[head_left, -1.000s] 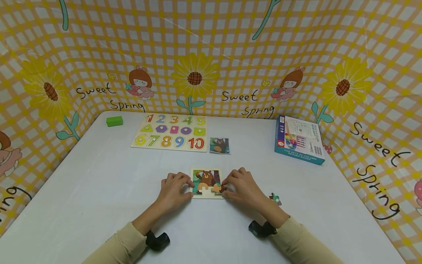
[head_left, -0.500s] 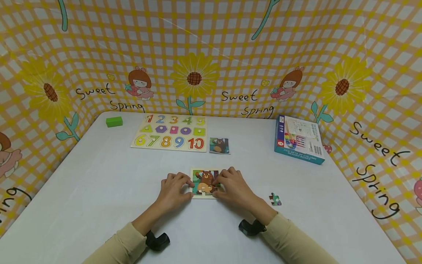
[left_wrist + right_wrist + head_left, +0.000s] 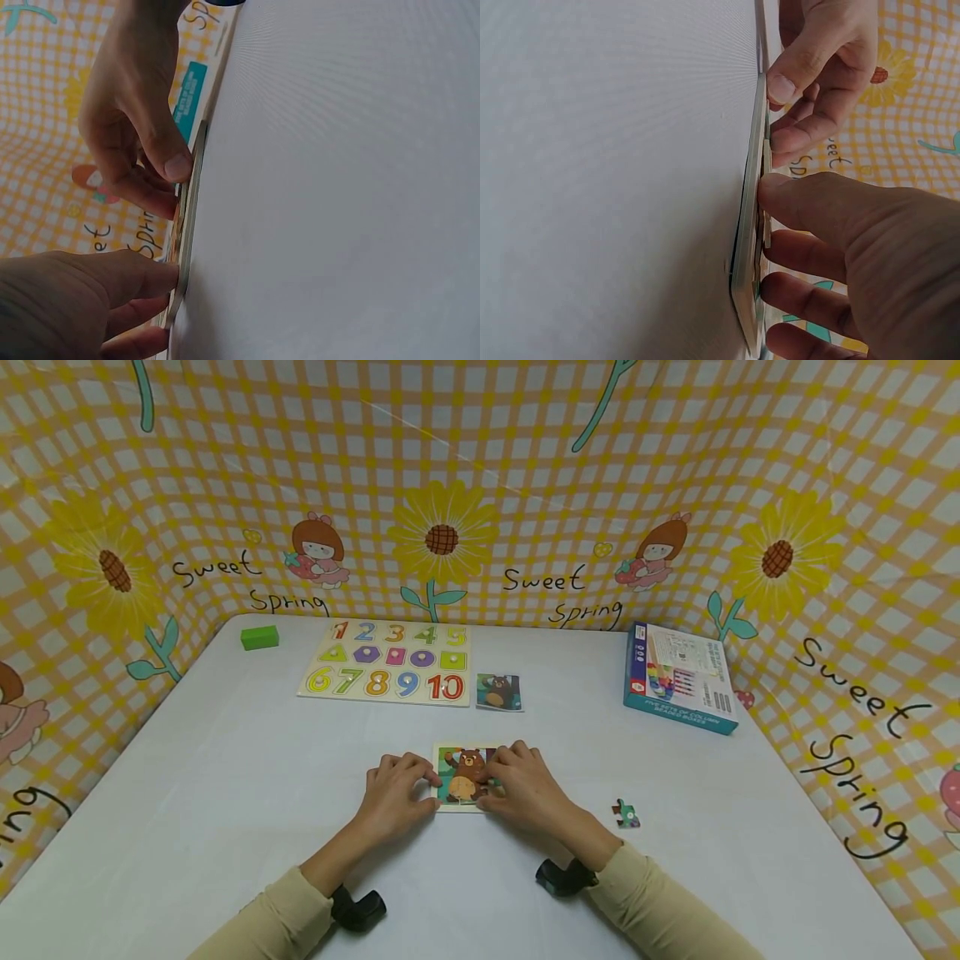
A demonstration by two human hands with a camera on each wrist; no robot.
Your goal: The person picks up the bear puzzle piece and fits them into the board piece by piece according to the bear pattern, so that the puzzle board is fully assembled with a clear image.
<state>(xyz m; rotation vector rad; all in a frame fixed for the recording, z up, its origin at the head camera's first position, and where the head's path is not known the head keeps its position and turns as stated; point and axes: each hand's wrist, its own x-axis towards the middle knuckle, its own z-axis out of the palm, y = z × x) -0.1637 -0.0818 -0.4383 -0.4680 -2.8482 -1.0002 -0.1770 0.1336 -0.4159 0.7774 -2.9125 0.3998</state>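
A small square bear jigsaw board (image 3: 459, 808) lies flat near the middle of the white table. My left hand (image 3: 397, 792) holds its left edge between thumb and fingers. From the right side, my right hand (image 3: 527, 787) pinches a jigsaw piece (image 3: 465, 789) over the lower part of the picture, where the bear's belly is. Seen edge-on in the right wrist view, that piece (image 3: 768, 217) sits slightly proud of the board (image 3: 744, 225), under my thumb and fingers. My right fingers cover the right part of the picture.
One loose jigsaw piece (image 3: 626, 813) lies right of my right hand. Farther back are a number-and-shape puzzle board (image 3: 386, 662), a bear picture card (image 3: 499, 692), a green block (image 3: 259, 637) and a teal-sided box (image 3: 681, 678). A checkered cloth (image 3: 510, 460) rises behind.
My right hand has moved left over the board with the jigsaw piece, which now covers the bare gap at the bear's belly. My left hand has stayed at the left edge.
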